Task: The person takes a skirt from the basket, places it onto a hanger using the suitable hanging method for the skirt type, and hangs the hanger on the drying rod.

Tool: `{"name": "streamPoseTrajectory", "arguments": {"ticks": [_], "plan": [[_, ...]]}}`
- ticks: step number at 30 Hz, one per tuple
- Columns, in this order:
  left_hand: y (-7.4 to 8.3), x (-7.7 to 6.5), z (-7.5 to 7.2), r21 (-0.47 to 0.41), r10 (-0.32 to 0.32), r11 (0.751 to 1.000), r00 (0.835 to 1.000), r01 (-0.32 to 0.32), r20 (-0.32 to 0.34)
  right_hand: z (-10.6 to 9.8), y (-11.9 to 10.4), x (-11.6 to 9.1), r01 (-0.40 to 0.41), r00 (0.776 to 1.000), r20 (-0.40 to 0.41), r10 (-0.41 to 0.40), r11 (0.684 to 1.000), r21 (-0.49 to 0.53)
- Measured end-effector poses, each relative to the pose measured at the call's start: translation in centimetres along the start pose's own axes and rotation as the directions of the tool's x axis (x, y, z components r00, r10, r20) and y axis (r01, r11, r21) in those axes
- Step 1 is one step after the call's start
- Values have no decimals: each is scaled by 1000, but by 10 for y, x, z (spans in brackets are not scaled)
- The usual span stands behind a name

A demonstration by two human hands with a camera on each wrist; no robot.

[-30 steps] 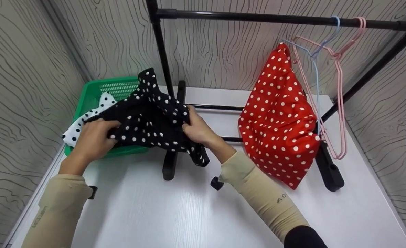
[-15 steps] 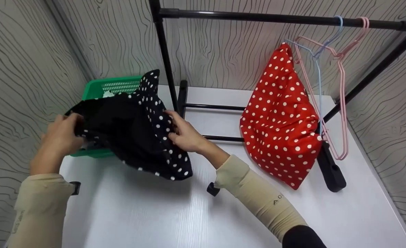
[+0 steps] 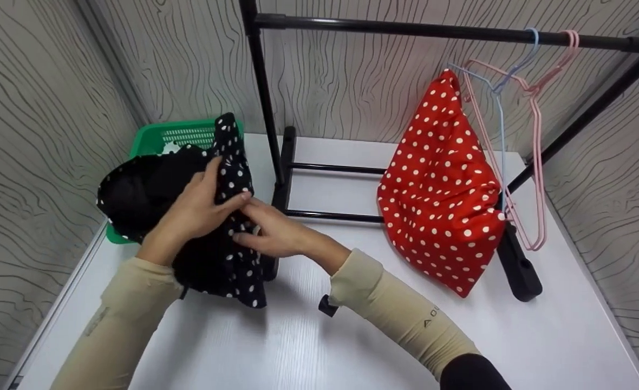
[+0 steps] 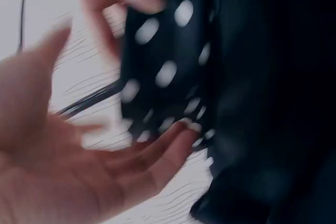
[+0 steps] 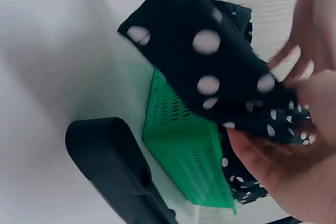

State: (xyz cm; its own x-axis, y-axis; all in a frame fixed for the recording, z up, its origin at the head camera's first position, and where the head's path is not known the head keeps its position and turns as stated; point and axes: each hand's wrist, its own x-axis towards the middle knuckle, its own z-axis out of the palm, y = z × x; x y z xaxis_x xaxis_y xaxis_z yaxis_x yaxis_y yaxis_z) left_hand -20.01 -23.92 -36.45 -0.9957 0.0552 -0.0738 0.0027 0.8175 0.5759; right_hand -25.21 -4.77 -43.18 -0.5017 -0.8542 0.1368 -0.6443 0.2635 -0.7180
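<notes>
A black garment with white dots (image 3: 206,276) spreads over the left part of the green basket (image 3: 142,136), its plain black side showing at the left and a dotted band along its right edge. My right hand (image 3: 279,232) pinches that band; in the right wrist view its fingers (image 5: 252,156) curl under the dotted cloth. Over the same band reaches my left hand (image 3: 192,211), thumb spread, close to the right hand's fingertips. The left wrist view has the left hand (image 4: 105,182) with extended fingers against the band's edge, somewhat blurred.
A red white-dotted garment (image 3: 438,179) hangs on the black rack (image 3: 379,26), beside blue (image 3: 501,130) and pink hangers (image 3: 537,162). Part of a white dotted cloth (image 3: 171,147) shows in the basket. The rack's black foot (image 3: 519,265) stands on the white table (image 3: 298,341).
The left hand let go of the garment's left side and moved right to the dotted band. The right hand moved slightly left and down, and the garment's dark side spread out over the basket.
</notes>
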Motion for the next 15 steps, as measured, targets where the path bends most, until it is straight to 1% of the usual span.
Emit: {"name": "streamPoseTrajectory", "arguments": {"ticks": [2, 3, 5, 6, 8, 10, 11, 12, 13, 14, 15], "plan": [[-5, 11, 3, -43, -47, 998, 997, 44, -60, 0, -4, -1, 9, 996, 84, -9, 1000, -5], [-9, 15, 4, -61, -64, 996, 994, 59, -85, 0, -4, -1, 11, 993, 115, -12, 1000, 12], [-17, 20, 3, -97, -83, 993, 988, 71, -127, -2, -2, -1, -2, 991, 136, -6, 998, 62], [-21, 21, 2, -118, -79, 991, 985, 61, -154, -3, 0, 0, -5, 992, 127, -7, 995, 97], [-27, 21, -1, -154, -48, 988, 975, 14, -219, -6, 5, 2, -18, 997, 83, 4, 986, 166], [-31, 18, -7, -165, 16, 984, 957, -66, -291, -10, 11, 4, -38, 999, 27, 32, 970, 241], [-33, 15, -11, -158, 59, 980, 940, -118, -337, -12, 13, 4, -51, 999, 1, 53, 958, 282], [-33, 13, -16, -134, 118, 974, 914, -183, -389, -14, 14, 5, -62, 997, -21, 72, 947, 315], [-33, 11, -20, -102, 183, 962, 880, -251, -438, -16, 16, 6, -75, 995, -41, 95, 935, 346], [-32, 9, -25, -59, 254, 945, 837, -322, -485, -18, 17, 6, -85, 992, -59, 115, 924, 373], [-31, 6, -30, -17, 325, 920, 784, -393, -529, -20, 17, 7, -87, 989, -75, 127, 913, 399]]}}
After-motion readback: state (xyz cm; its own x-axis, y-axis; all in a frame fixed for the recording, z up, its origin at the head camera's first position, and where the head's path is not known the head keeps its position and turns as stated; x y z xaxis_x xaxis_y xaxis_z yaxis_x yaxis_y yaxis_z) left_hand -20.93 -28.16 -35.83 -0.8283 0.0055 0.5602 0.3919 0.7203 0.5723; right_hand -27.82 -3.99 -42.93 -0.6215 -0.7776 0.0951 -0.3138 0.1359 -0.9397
